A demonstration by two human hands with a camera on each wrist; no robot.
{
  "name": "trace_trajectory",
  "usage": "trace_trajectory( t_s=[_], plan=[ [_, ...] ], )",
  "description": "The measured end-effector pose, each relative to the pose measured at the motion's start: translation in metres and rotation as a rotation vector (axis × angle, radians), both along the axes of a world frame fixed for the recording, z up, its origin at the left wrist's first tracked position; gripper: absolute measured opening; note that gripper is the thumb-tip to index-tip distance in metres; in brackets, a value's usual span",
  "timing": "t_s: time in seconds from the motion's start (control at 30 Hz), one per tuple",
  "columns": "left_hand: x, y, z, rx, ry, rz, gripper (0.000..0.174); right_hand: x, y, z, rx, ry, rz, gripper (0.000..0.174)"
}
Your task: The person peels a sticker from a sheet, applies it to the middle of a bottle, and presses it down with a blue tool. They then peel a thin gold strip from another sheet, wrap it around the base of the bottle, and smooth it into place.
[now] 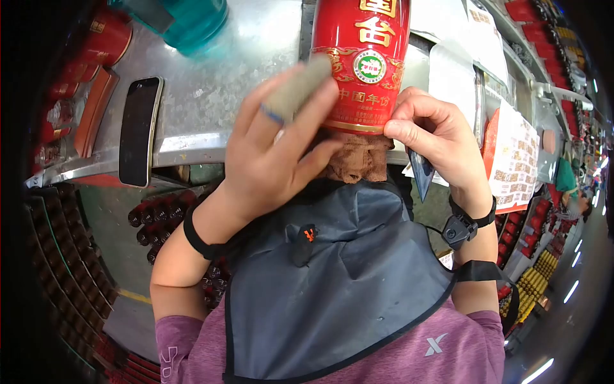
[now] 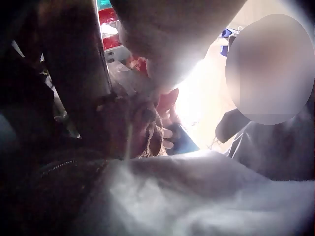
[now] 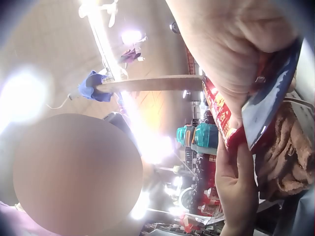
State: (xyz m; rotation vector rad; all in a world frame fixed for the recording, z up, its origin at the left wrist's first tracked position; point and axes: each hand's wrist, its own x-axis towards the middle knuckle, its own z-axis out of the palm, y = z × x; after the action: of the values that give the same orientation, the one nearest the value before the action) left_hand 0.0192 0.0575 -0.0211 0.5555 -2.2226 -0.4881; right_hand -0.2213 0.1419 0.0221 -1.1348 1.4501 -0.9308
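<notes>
A red bottle (image 1: 362,70) with gold characters and a round green-and-white badge lies over a brown cloth (image 1: 358,159) at the table's front edge. My left hand (image 1: 265,144) is blurred, its extended fingers against the bottle's left side. A beige cover with a blue edge (image 1: 295,89) sits over some of these fingers. At the bottle's lower right corner, my right hand (image 1: 441,131) has thumb and forefinger together on the edge. Its curled fingers hold a flat, pointed blue piece (image 1: 420,174), which also shows as a blue-grey blade (image 3: 270,98) in the right wrist view.
A black phone (image 1: 139,131) lies on the metal table (image 1: 198,96) at left. Beyond it stand a teal container (image 1: 185,22) and red packages (image 1: 105,38). Printed label sheets (image 1: 515,157) are at right. Dark bottles (image 1: 157,217) stand below the table on the left.
</notes>
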Motion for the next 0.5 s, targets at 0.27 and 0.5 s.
trace_trajectory(
  t_s=[0.27, 0.5],
  plan=[
    [-0.014, 0.008, 0.004, -0.395, 0.050, -0.197, 0.034, 0.000, 0.003, -0.004, 0.046, -0.023, 0.003, 0.020],
    [-0.029, -0.002, 0.015, -0.217, -0.053, -0.006, 0.055, 0.000, 0.012, 0.015, 0.066, -0.006, -0.025, 0.017]
  ],
)
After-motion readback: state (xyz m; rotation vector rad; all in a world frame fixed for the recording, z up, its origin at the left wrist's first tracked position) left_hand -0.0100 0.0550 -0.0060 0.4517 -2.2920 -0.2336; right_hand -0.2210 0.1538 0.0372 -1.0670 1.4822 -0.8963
